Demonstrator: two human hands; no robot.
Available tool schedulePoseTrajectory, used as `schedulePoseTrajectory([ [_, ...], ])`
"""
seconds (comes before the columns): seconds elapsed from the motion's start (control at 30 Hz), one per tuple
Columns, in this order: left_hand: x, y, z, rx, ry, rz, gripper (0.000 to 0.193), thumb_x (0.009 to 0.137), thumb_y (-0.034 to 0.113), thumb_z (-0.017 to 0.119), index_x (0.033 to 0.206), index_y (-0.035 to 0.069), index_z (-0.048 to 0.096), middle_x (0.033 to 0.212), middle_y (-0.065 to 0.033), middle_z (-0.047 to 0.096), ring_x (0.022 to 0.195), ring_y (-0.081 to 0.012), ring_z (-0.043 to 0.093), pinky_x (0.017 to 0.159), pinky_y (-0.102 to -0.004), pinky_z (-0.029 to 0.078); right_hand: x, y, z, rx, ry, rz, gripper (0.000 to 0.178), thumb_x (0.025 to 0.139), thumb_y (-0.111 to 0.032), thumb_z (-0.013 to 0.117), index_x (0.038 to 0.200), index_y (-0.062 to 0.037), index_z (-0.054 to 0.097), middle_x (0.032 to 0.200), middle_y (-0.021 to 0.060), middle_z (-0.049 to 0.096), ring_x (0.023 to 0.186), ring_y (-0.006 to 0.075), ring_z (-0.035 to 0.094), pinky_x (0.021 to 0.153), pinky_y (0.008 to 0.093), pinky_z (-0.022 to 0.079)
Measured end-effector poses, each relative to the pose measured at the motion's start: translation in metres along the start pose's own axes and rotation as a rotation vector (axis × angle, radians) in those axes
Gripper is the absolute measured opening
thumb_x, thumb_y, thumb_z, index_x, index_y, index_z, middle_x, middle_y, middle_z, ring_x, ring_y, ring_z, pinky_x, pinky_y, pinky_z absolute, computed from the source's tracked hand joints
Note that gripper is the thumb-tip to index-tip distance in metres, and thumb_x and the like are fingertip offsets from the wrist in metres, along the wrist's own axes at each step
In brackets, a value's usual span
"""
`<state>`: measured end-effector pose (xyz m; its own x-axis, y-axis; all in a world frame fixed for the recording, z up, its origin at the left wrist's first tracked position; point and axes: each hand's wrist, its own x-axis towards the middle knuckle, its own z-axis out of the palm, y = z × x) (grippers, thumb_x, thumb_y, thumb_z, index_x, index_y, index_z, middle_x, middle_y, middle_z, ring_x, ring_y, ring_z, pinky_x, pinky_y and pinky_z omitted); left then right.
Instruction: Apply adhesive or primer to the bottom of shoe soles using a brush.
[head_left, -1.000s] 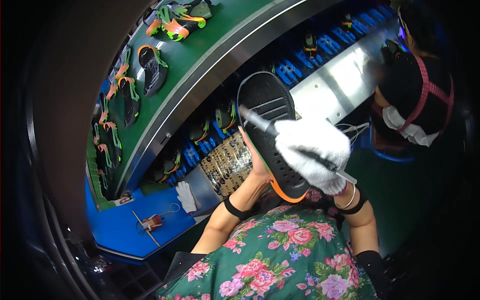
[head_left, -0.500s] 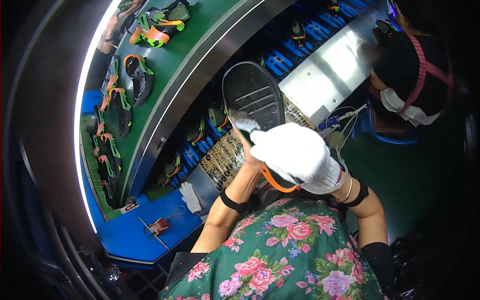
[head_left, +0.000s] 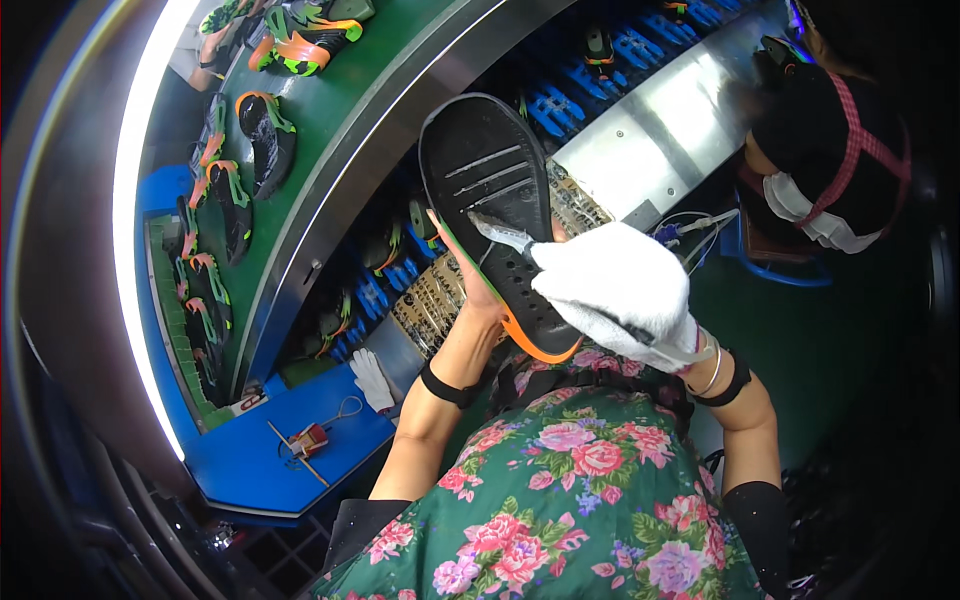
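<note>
My bare left hand (head_left: 478, 290) grips a black shoe sole (head_left: 490, 165) by its edge, tilted up in front of me. The sole has an orange rim at the heel, raised bars across its forefoot and small holes toward the heel. In a white knit glove, my right hand (head_left: 620, 290) is closed around a brush (head_left: 505, 234). Its whitish bristles lie over the middle of the sole's inner face and seem to touch it. Most of the brush's handle is hidden by the glove. Wet-looking streaks show on the sole.
Black shoe uppers (head_left: 268, 145) with orange and green trim lie on a green conveyor (head_left: 350, 95) at left. A blue table (head_left: 240, 470) holds a small red tool (head_left: 308, 440); a white glove (head_left: 372, 380) lies near it. A co-worker (head_left: 800, 150) sits at right beside a metal panel (head_left: 650, 140).
The sole has shifted slightly up and left. The brush has gone from the sole's left edge to its middle, and my gloved hand has moved right, uncovering the heel part.
</note>
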<state>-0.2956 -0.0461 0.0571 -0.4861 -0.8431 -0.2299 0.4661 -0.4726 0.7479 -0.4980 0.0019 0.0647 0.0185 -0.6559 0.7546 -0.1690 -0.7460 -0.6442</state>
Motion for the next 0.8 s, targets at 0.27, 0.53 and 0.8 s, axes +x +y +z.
schedulePoseTrajectory([
  [0.27, 0.006, 0.009, -0.012, -0.189, -0.100, -0.061, 0.120, 0.070, 0.106, 0.037, 0.114, -0.004, 0.058, 0.095, -0.0193, 0.066, 0.098, -0.0330, 0.062, 0.088, -0.0469, 0.052, -0.007, -0.007, 0.005, 0.148, -0.023, 0.083, 0.027, 0.078, -0.001, 0.082, 0.105, -0.0050, 0.080, 0.107, 0.0107, 0.079, 0.090, 0.0254, 0.074, 0.075, 0.0367, 0.058],
  [0.53, 0.013, 0.017, -0.018, -0.237, -0.058, -0.016, 0.129, 0.069, 0.107, 0.026, 0.137, 0.001, 0.053, 0.106, -0.0225, 0.067, 0.094, -0.0378, 0.068, 0.082, -0.0524, 0.058, -0.004, -0.011, 0.005, 0.187, -0.071, 0.119, 0.030, 0.078, -0.001, 0.080, 0.108, -0.0067, 0.079, 0.109, 0.0121, 0.078, 0.091, 0.0291, 0.075, 0.079, 0.0380, 0.059],
  [0.8, 0.023, 0.025, -0.009, -0.205, -0.111, 0.085, 0.131, 0.067, 0.108, 0.020, 0.134, 0.001, 0.053, 0.107, -0.0210, 0.067, 0.094, -0.0369, 0.069, 0.079, -0.0516, 0.059, -0.005, -0.012, 0.006, 0.164, -0.043, 0.161, 0.024, 0.078, -0.001, 0.082, 0.101, -0.0048, 0.080, 0.103, 0.0128, 0.078, 0.086, 0.0260, 0.074, 0.078, 0.0360, 0.059],
])
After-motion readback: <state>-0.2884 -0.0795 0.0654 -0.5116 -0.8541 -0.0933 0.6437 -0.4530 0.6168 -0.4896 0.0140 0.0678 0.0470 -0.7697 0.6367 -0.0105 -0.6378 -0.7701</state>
